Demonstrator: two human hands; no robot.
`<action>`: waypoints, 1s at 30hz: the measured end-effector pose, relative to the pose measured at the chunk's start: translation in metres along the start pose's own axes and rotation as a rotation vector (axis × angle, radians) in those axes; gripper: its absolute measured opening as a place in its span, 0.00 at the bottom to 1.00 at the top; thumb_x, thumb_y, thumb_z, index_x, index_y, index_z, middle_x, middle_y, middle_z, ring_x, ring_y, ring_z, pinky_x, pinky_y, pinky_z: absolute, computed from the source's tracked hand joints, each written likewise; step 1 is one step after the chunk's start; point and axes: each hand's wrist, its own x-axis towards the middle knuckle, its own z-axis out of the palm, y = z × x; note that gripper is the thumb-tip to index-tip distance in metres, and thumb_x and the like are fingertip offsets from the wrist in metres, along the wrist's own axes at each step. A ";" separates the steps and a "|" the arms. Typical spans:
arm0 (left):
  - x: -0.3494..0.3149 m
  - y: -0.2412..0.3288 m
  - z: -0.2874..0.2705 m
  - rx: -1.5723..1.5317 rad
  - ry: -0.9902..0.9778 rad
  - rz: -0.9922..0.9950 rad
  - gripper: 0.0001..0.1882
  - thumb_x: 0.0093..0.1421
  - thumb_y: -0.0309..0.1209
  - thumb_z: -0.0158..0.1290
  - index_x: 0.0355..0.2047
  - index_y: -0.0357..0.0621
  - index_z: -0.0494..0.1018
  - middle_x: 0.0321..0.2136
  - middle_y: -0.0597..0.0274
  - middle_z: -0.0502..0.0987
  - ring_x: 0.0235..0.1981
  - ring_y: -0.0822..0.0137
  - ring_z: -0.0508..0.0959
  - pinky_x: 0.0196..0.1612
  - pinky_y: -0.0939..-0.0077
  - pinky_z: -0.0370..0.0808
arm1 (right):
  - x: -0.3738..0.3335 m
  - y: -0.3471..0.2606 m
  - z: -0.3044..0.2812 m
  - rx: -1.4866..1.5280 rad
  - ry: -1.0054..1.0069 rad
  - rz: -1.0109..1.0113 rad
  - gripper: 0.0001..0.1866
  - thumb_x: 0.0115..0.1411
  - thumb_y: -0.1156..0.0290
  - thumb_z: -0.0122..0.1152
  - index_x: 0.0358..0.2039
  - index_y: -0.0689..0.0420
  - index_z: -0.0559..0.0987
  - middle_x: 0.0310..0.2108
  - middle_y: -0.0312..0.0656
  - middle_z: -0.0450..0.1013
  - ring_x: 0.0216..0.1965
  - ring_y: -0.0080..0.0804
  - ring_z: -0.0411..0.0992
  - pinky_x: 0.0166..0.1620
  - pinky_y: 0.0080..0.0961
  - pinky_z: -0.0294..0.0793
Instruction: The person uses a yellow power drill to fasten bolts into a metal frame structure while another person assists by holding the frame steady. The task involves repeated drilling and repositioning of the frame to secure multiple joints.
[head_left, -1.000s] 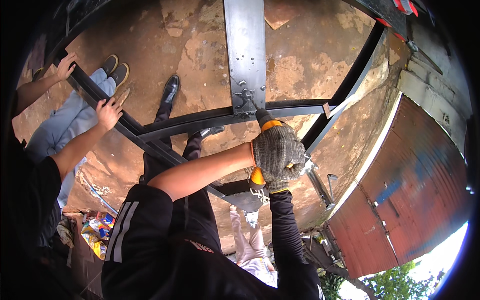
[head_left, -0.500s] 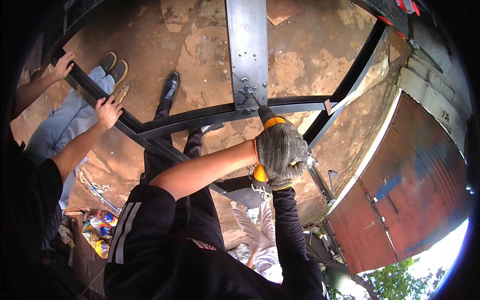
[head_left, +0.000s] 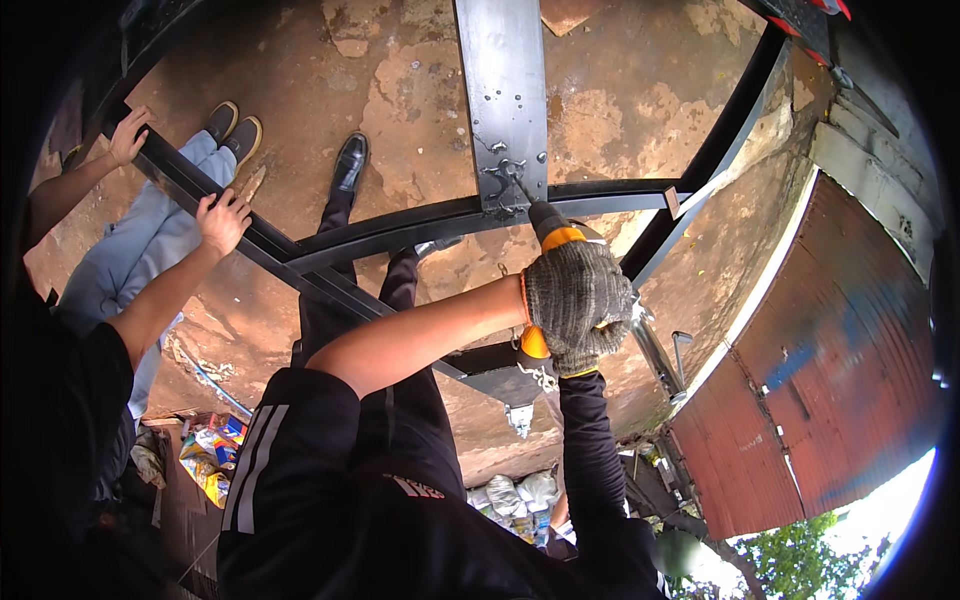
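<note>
A black-and-orange power drill (head_left: pixel 562 236) points away from me, its bit down on a flat dark metal bar (head_left: pixel 505 110). Wet drops and a dark puddle surround the bit's tip. My left hand (head_left: pixel 568 292), in a grey knit glove, is wrapped over the drill's body. My right hand (head_left: pixel 588 352), gloved too and coming from a black sleeve, is closed round the drill behind and below the left. The gloves hide most of the tool. The bar meets a black cross-beam (head_left: pixel 400 232) of a metal frame.
At left, another person's hand (head_left: pixel 224 220) rests on the frame's long black rail (head_left: pixel 262 258); their second hand (head_left: pixel 128 136) is farther up it. Colourful packages (head_left: pixel 212 455) lie lower left. A rusty corrugated metal sheet (head_left: pixel 800 370) stands at right. Black shoes (head_left: pixel 349 162) stand on the stained floor.
The whole view has shifted slightly, so the frame and drill appear a little farther right. Both hands keep their hold with the bit on the bar. A light-clothed person below has mostly left view.
</note>
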 end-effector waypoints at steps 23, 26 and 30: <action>0.009 0.000 0.000 0.236 0.410 0.244 0.06 0.37 0.32 0.52 0.20 0.49 0.72 0.19 0.64 0.71 0.23 0.63 0.72 0.29 0.70 0.69 | 0.001 -0.021 0.015 0.143 -0.076 -0.098 0.34 0.40 0.78 0.64 0.49 0.59 0.60 0.48 0.42 0.62 0.48 0.31 0.63 0.50 0.30 0.64; 0.015 0.014 -0.010 0.336 0.335 0.278 0.05 0.39 0.32 0.51 0.18 0.48 0.71 0.18 0.64 0.70 0.22 0.63 0.72 0.28 0.71 0.68 | 0.003 0.000 0.012 0.129 -0.217 0.032 0.30 0.47 0.75 0.59 0.51 0.58 0.59 0.50 0.43 0.61 0.50 0.33 0.61 0.53 0.32 0.60; 0.011 0.017 -0.016 0.467 0.273 0.214 0.10 0.37 0.36 0.52 0.22 0.49 0.72 0.22 0.63 0.72 0.26 0.62 0.72 0.33 0.68 0.69 | 0.021 -0.040 0.030 -0.341 -0.121 -0.248 0.28 0.41 0.61 0.62 0.43 0.61 0.69 0.43 0.50 0.67 0.46 0.43 0.65 0.49 0.34 0.62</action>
